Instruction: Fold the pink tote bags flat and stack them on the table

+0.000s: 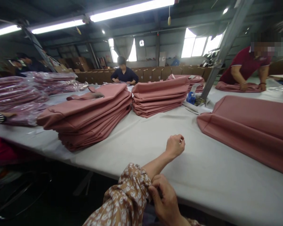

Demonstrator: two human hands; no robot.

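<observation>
Well, right hand (pixel 168 197): pinching the sleeve (pixel 129 188) by the desk's (pixel 141 138) near edge.
Left hand (pixel 174 147): loosely curled up.
Sleeve: might slide down if pinched too softly.

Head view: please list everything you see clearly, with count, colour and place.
Table: one, white, centre
Large unwrapped piles: three, pink, across table
Wrapped piles: several, pink, mainly left
Cartons: many, brown, background
Tube lights: three, white, overhead
Windows: several, white, background
Posts: two, grey, left, right
Co-workers: several, dark or red shirts, around table
Floral sleeves: two, brown-white, bottom
Left hand: one, bare, over table
Right hand: one, bare, on left sleeve
</observation>
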